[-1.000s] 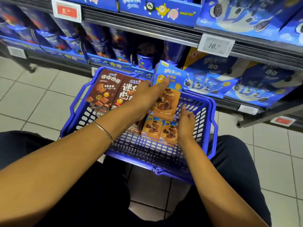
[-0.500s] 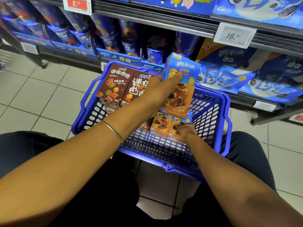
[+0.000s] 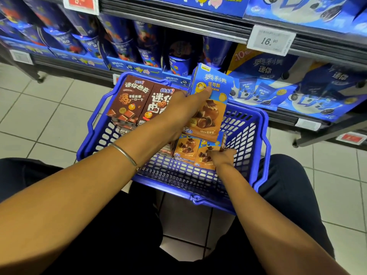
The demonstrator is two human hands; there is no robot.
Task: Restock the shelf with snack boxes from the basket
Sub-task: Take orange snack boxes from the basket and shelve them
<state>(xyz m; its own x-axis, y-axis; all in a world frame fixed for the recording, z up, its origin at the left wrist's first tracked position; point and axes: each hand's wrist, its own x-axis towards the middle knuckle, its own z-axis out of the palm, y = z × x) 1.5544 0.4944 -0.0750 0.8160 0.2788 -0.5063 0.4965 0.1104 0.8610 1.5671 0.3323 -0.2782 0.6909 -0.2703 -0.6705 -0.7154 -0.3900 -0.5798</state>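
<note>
Above the blue plastic basket (image 3: 258, 135), the left hand (image 3: 184, 108) grips an upright blue-and-orange cardboard snack box (image 3: 210, 116), thumb across its front, near the metal shelf (image 3: 178, 22) of blue packs. Down inside the basket, the right hand (image 3: 223, 157) curls its fingers round one of the small orange boxes (image 3: 186, 147), beside two brown cookie boxes (image 3: 129, 100).
</note>
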